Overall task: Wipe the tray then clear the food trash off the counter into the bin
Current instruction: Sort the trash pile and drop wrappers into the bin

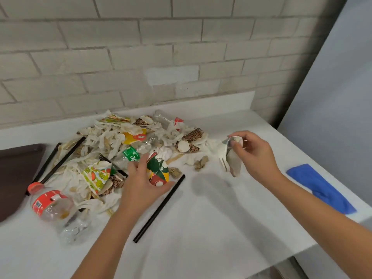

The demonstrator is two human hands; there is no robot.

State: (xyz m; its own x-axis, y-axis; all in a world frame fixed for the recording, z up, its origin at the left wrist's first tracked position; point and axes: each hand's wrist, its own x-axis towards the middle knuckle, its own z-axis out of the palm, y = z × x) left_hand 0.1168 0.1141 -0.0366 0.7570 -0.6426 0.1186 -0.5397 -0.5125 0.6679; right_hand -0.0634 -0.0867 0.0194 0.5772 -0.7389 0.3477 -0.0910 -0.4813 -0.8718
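Note:
A heap of food trash point(128, 143) covers the white counter point(211, 228): crumpled napkins, squashed paper cups, plastic bottles and black straws. My left hand point(141, 184) grips a crushed green, red and yellow paper cup point(158, 170) at the heap's near edge. Lifted above the counter to the right, my right hand point(255, 154) pinches a bundle of white paper scraps point(228, 158) that hangs from its fingers. The dark brown tray point(16, 178) lies at the far left, partly cut off by the frame. No bin is in view.
A blue cloth point(320, 188) lies near the counter's right edge. A red-capped bottle point(50, 204) lies at the heap's near left. One black straw point(159, 208) lies loose in front of my left hand. A brick wall backs the counter.

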